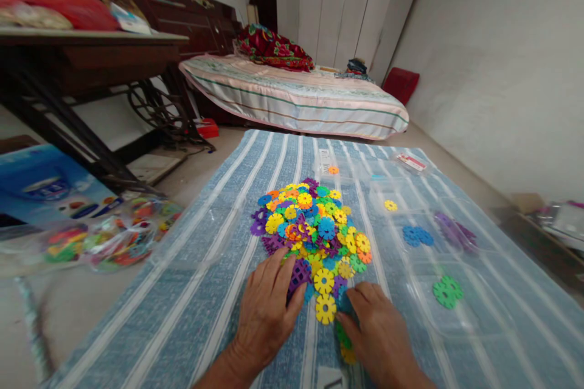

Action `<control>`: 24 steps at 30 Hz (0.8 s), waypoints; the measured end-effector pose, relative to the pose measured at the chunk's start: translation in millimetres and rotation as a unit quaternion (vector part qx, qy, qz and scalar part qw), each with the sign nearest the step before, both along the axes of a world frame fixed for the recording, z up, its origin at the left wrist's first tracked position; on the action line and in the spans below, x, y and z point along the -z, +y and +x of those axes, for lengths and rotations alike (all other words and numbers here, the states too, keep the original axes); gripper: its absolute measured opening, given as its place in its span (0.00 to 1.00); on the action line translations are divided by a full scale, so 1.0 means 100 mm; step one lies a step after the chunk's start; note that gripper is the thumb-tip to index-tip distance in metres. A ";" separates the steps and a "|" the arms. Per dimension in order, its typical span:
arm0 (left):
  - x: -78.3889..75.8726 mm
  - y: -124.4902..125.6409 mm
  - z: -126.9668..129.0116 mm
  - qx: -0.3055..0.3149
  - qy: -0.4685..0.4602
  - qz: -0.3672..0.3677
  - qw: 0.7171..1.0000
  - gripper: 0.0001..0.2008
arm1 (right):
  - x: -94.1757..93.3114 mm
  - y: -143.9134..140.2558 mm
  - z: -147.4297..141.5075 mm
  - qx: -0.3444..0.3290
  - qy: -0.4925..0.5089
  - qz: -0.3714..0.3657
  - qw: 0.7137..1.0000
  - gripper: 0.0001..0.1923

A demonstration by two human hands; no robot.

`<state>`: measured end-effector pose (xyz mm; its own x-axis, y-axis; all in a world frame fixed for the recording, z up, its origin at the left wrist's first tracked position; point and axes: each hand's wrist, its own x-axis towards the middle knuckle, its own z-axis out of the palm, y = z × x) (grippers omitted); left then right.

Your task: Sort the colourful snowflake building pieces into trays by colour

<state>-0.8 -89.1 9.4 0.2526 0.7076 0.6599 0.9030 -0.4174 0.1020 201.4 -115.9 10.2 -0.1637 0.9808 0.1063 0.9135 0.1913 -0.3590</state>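
A heap of colourful plastic snowflake discs (312,222) lies on a blue striped cloth (196,292). My left hand (267,307) rests palm down at the heap's near left edge, fingers spread over purple pieces. My right hand (376,331) lies at the near right edge, fingers curled over a few discs next to a yellow disc (325,308). To the right stand clear plastic boxes: one with green discs (446,290), one with blue discs (417,235), one with purple discs (454,231), one with a yellow disc (390,205).
A clear bag of more discs (109,240) lies on the floor at left beside a blue carton (41,185). A dark sewing table (82,67) stands behind it. A bed (296,94) fills the back; a white wall runs along the right.
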 end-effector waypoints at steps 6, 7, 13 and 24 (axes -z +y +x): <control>0.03 0.03 -0.03 -0.006 -0.021 -0.004 1.000 0.17 | 0.01 0.02 -0.01 -0.005 -0.052 -0.002 0.999 0.05; 0.04 0.03 -0.04 -0.008 -0.023 -0.007 1.000 0.17 | 0.01 0.03 -0.01 -0.009 -0.058 -0.001 0.998 0.05; 0.02 0.06 -0.09 -0.026 -0.048 -0.015 0.998 0.17 | -0.02 0.15 0.11 -0.050 -0.060 -0.003 0.997 0.11; 0.08 0.16 -0.18 -0.050 -0.090 -0.028 0.994 0.16 | -0.25 0.36 0.47 -0.006 0.246 -0.140 0.959 0.18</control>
